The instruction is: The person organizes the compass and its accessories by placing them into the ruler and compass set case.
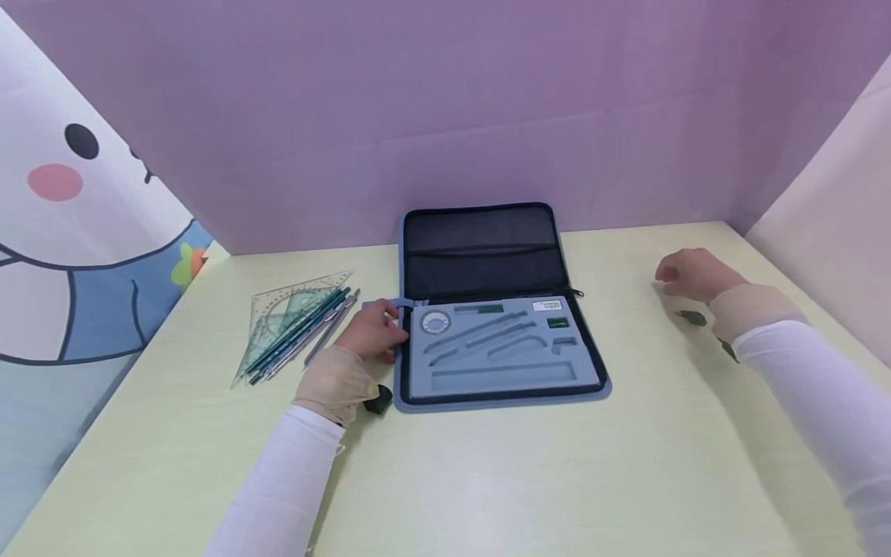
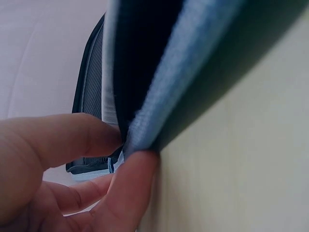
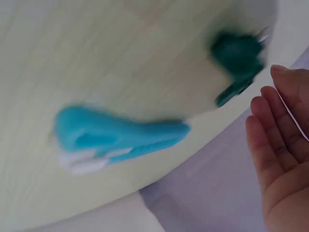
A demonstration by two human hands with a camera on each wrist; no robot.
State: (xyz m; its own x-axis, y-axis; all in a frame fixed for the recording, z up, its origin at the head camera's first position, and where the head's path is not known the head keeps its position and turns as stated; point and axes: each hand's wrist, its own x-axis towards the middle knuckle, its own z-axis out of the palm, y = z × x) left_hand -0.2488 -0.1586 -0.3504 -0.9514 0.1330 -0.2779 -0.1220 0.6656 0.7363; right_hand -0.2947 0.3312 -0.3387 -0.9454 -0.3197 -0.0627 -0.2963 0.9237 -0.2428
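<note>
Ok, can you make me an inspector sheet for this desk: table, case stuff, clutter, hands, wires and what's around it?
Surface: pale table.
Job's things: blue-edged case lies open; its grey tray has shaped slots and a round white-ringed piece.
Clutter: clear rulers and pencils or pens piled left; a green thing and a blurred turquoise thing near the right hand.
Hands: left pinches the case's edge; right holds nothing visible.
Cables: nothing seen on the table.
Surroundings: purple backdrop behind, cartoon backdrop left.

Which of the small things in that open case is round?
The pale disc at the upper left of the tray; the white piece and green pieces farther right look rectangular.
</note>
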